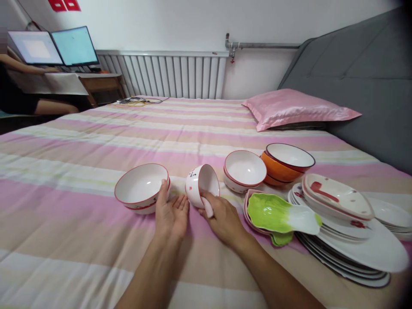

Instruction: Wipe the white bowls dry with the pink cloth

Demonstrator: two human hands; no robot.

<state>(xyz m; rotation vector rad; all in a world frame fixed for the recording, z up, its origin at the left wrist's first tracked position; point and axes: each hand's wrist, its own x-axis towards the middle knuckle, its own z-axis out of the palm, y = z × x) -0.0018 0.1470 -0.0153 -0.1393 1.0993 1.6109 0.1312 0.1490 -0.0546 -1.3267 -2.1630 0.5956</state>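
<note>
My right hand grips a small white bowl with a red rim and dark markings, tipped on its side with its mouth to the right. A short pale piece, perhaps a handle, pokes out beneath those fingers. Just left of it, my left hand lies palm up with fingers stretched out. Its thumb overlaps the rim of a larger white bowl, which appears stacked on another; I cannot tell whether the thumb touches. Two nested red-rimmed white bowls stand right of the tilted one.
At right are orange bowls, green cabbage-shaped dishes, stacked plates, oval dishes and small white dishes. A pink pillow rests by the grey headboard. Cables lie far back; a person sits by monitors.
</note>
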